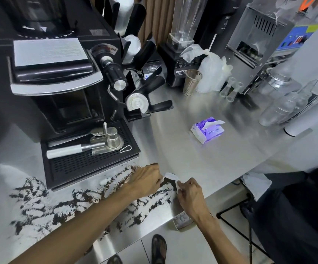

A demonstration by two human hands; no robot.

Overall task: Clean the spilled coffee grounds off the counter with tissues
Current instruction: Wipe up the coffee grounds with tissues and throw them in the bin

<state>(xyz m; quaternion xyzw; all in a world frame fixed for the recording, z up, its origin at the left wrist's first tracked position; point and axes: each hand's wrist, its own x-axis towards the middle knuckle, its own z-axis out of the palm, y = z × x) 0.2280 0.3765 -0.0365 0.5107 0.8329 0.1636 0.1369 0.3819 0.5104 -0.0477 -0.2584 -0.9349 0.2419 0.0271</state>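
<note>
Brown coffee grounds (86,198) lie in streaks over the near part of the steel counter (202,164), from its front edge up to the black drip tray (74,168) of the espresso machine (55,86), and most of the spill is not yet collected. At the right end of these streaks the left hand (146,180) and the right hand (190,195) hold one white tissue (170,176) between them. The fingers of each hand are closed in a pinch on one side of the sheet, the left hand on its left edge and the right hand on its right edge. The tissue therefore sags like a small sling with a dark heap of grounds in its middle; whether it touches the counter or hangs just over it cannot be told. The tissue looks very light, thin and soft, with no stiffness, and it would probably tear if it were dragged hard or got wet. It is therefore best held by its edges or corners and folded over the heap before lifting, because the dry grounds are loose and would roll off any side that tilts. The grounds weigh little and should slide easily on smooth steel, so a gentle sweeping pressure seems enough. Farther back, well apart from the hands, a purple and white tissue pack (207,131) lies on the counter with one sheet standing out of its slot, easy to pull with two fingers. Behind it a metal cup (191,82) stands near the blender base (173,60).
</note>
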